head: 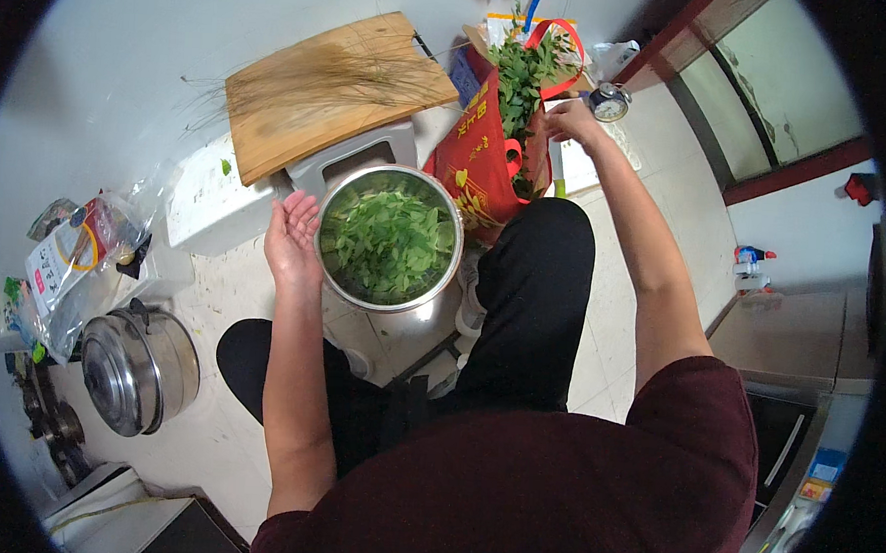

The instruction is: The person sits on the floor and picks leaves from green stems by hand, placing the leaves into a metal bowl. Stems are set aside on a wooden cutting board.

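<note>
Between my knees stands a round metal pot with plucked green leaves heaped inside. My left hand is beside its left rim, palm turned up and bare, fingers loosely extended. To the pot's right, a red shopping bag with yellow printing leans towards my knee. Leafy green stems stick out of its top. My right hand is at the bag's right side with bent fingers; whether they pinch the bag's edge or a stem cannot be made out.
Thin bare stalks lie on a wooden board behind the pot, beside a white foam box. An alarm clock stands right of my right hand. A lidded steel pot sits on the floor at left, near plastic packaging.
</note>
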